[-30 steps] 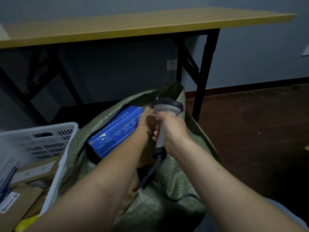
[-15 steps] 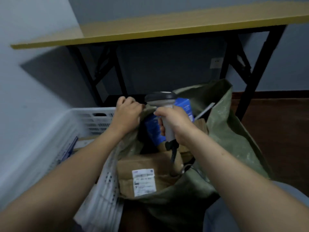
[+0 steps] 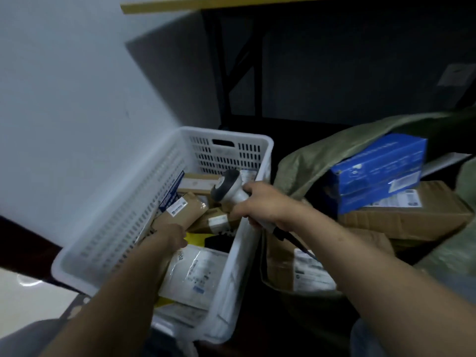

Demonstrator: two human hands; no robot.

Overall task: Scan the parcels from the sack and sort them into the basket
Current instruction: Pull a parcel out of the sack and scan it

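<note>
Over the white basket [image 3: 226,136], the right hand [image 3: 260,204] grips the scanner [image 3: 229,189]; the left hand [image 3: 171,237] sits among labelled parcels [image 3: 185,210] inside, its grip hidden. Beside it, the green sack [image 3: 309,161] holds a blue box [image 3: 381,173], print too blurred to read.

The basket [image 3: 123,217] at lower left is smooth white plastic with slotted walls. The sack [image 3: 322,155] at right is coarse woven green fabric, matt. The blue box [image 3: 381,166] in it is glossy printed card, and the brown box [image 3: 412,217] beneath is matt cardboard. The white pouch [image 3: 195,271] is slick plastic film. The scanner [image 3: 230,189] is smooth grey plastic. The table legs [image 3: 219,73] look like matt black metal.
</note>
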